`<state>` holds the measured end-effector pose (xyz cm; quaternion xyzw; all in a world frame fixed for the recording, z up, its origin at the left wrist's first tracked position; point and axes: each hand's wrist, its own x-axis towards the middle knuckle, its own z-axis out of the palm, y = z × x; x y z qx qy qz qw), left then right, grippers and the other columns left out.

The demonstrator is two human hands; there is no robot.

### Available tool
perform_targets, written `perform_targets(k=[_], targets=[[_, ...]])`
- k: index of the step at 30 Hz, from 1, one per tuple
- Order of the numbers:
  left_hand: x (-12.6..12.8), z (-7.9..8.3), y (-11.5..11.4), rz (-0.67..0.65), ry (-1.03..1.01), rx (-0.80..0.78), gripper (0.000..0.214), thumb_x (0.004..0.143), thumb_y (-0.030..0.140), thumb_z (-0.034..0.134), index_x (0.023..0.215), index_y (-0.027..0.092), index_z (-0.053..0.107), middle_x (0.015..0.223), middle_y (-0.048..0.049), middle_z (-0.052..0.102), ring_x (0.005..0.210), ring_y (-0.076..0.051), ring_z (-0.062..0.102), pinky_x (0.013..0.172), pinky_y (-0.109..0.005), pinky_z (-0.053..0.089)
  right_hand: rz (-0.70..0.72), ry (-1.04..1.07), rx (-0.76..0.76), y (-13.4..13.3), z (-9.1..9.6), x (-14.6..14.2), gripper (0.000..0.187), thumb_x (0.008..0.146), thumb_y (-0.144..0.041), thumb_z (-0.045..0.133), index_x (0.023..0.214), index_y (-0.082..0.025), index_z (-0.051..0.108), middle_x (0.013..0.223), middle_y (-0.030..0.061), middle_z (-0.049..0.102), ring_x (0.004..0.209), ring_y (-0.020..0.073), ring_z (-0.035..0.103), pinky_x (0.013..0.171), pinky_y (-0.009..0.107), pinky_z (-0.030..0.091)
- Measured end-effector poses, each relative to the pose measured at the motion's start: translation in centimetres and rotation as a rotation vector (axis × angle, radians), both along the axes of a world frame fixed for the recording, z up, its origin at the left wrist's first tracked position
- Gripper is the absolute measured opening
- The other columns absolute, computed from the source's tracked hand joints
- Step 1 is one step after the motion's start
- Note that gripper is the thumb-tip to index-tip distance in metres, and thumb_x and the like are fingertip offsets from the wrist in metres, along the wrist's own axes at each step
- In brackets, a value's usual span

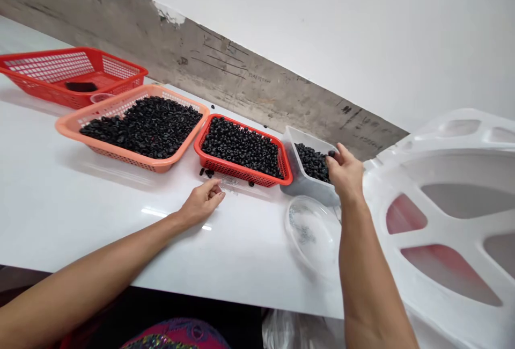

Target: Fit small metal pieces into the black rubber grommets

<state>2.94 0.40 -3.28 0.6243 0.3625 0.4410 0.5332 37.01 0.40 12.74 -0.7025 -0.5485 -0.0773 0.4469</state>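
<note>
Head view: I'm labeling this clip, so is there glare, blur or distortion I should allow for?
Head view: glare streaks mark the white tabletop beside the left hand; the wide lens tilts the scene and stretches the right forearm; black pieces in the red basket look fairly sharp, without strong blur.

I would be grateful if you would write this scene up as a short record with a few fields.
Left hand: curled on the white table, beside loose black ring-shaped parts; any grip cannot be told.
Right hand: reaching into the clear plastic tub at the black parts in it; any grip cannot be told.
Filled baskets: peach-orange basket and red basket, both heaped with black parts.
Nearby: clear bowl holding small shiny bits; far red basket with a dark object inside; white moulded form with cut-outs.
</note>
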Motion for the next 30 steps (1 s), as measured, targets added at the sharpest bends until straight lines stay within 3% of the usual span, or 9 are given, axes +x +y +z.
perform_targets(k=[2,4,7,10,13,17,20,25,30], targets=[[0.0,0.1,0.1,0.014,0.007,0.011,0.033,0.079,0.03,0.054,0.107,0.014,0.052,0.079,-0.0018,0.056,0.069,-0.013,0.056,0.064,-0.028,0.049,-0.111,0.012,-0.11,1.1,0.6,1.3,0.056,0.068,-0.021,0.062,0.123,-0.011,0.055,0.107,0.0158,0.066,0.099,0.0281,0.063,0.084,0.043,0.05],[0.0,0.2,0.2,0.029,0.012,0.023,0.031,0.078,0.029,0.054,0.105,0.014,0.053,0.077,-0.0014,0.056,0.068,-0.013,0.056,0.063,-0.027,0.048,-0.129,-0.025,-0.115,1.0,0.4,0.1,0.053,0.068,-0.024,0.062,0.119,-0.011,0.057,0.106,0.0157,0.066,0.098,0.0285,0.063,0.086,0.045,0.049],[0.0,0.5,0.3,0.048,0.012,0.039,0.032,0.076,0.027,0.054,0.105,0.014,0.053,0.075,-0.0007,0.056,0.066,-0.012,0.055,0.061,-0.026,0.047,0.05,-0.125,-0.075,-1.1,-1.3,-4.9,0.041,0.078,-0.029,0.052,0.116,-0.014,0.059,0.101,0.0109,0.068,0.091,0.0238,0.064,0.085,0.04,0.049],[-0.1,0.7,0.3,0.057,0.012,0.036,0.034,0.076,0.026,0.054,0.107,0.014,0.051,0.075,-0.0007,0.056,0.065,-0.012,0.055,0.061,-0.026,0.047,0.299,-0.3,-0.365,-2.9,-4.0,-10.1,0.027,0.082,-0.03,0.049,0.097,-0.019,0.068,0.09,0.0075,0.07,0.083,0.0207,0.065,0.079,0.032,0.049],[-0.1,0.7,0.4,0.059,0.015,0.031,0.033,0.075,0.025,0.054,0.107,0.014,0.051,0.075,-0.0006,0.056,0.065,-0.012,0.055,0.061,-0.025,0.045,0.353,-0.497,-0.616,-2.8,-7.4,-12.7,0.025,0.083,-0.021,0.046,0.091,-0.019,0.069,0.082,0.0083,0.069,0.078,0.02,0.063,0.073,0.028,0.046],[0.0,0.5,0.5,0.063,0.016,0.046,0.032,0.076,0.023,0.053,0.107,0.013,0.051,0.076,-0.0006,0.057,0.065,-0.011,0.054,0.063,-0.025,0.044,0.254,-0.645,-0.652,-1.1,-11.7,-12.9,0.036,0.083,-0.015,0.046,0.115,-0.02,0.062,0.091,0.0122,0.067,0.083,0.0215,0.06,0.077,0.029,0.043],[0.0,0.2,0.7,0.071,0.016,0.047,0.033,0.075,0.022,0.054,0.107,0.013,0.052,0.076,-0.0005,0.057,0.065,-0.011,0.055,0.063,-0.025,0.045,0.207,-0.668,-0.625,-0.3,-13.8,-12.7,0.039,0.082,-0.014,0.047,0.118,-0.02,0.061,0.093,0.0134,0.065,0.085,0.0232,0.058,0.08,0.032,0.041],[-0.1,0.3,0.8,0.08,0.052,0.073,0.033,0.075,0.02,0.054,0.108,0.013,0.055,0.075,-0.0012,0.058,0.065,-0.012,0.054,0.064,-0.025,0.044,0.225,-0.378,-0.47,-0.5,-14.8,-12.8,0.03,0.082,-0.016,0.045,0.101,-0.017,0.067,0.089,0.0127,0.066,0.086,0.0235,0.058,0.083,0.036,0.042],[-0.1,0.8,0.2,0.001,0.07,0.176,0.033,0.074,0.023,0.061,0.106,0.014,0.062,0.084,-0.0048,0.058,0.072,-0.013,0.054,0.066,-0.026,0.045,0.603,0.361,-0.423,-2.0,-13.6,-14.8,0.019,0.08,-0.031,0.054,0.089,-0.019,0.065,0.074,0.0026,0.065,0.068,0.0169,0.059,0.067,0.03,0.048]])
